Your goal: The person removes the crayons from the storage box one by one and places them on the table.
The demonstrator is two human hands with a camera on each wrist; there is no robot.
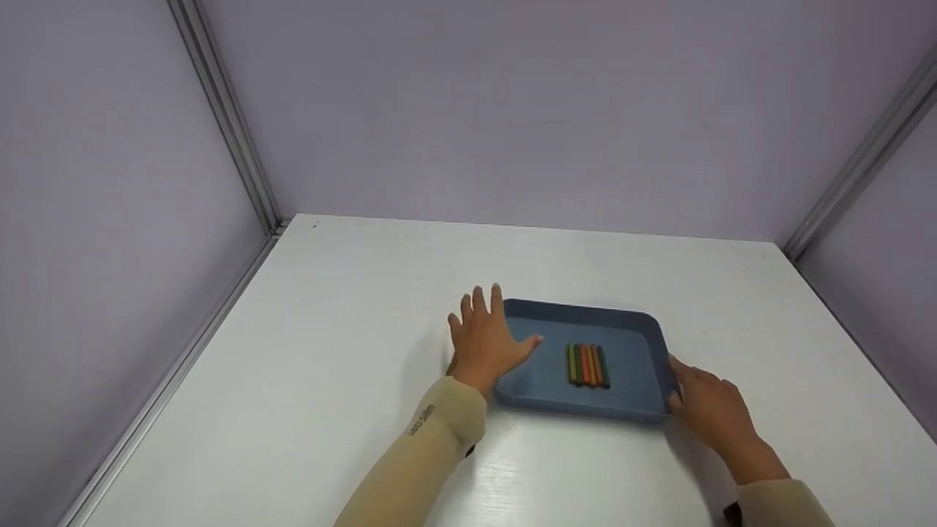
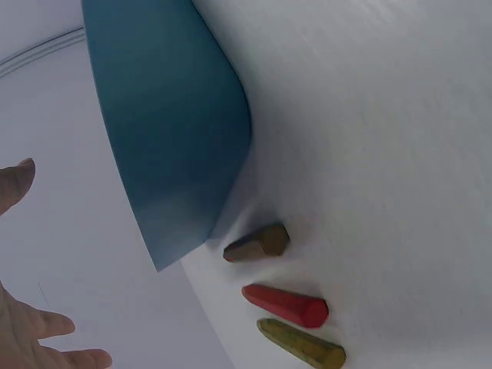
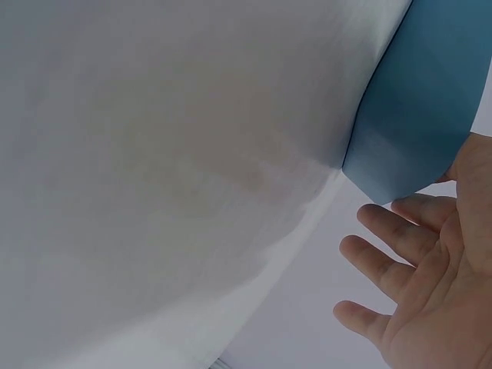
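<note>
Fingers of the left hand (image 1: 487, 338) lie straight and spread along the left edge of a shallow blue rectangular plastic tray (image 1: 637, 344), the thumb reaching over the rim toward the tray's floor; nothing is gripped. On the opposite side, the right hand (image 1: 708, 406) rests against the tray's near right corner with its fingers (image 3: 377, 257) relaxed and slightly parted, touching the outer wall without curling round it.

That tray sits flat on the white surface (image 1: 329, 380), a little right of the middle and towards the near edge. Inside it, a row of short wax crayons (image 1: 587, 364) in green and orange lies side by side, parallel, touching one another, in the middle of the tray floor.

From the left wrist view, three more crayons lie loose on the surface just outside the tray's corner: a brown crayon (image 2: 257, 243) nearest the tray wall, a red crayon (image 2: 286, 305) next to it, and an olive-green crayon (image 2: 301, 344) beyond. Both forearms wear beige sleeves (image 1: 432, 439). Pale lilac walls (image 1: 512, 110) with metal corner strips enclose the surface.
</note>
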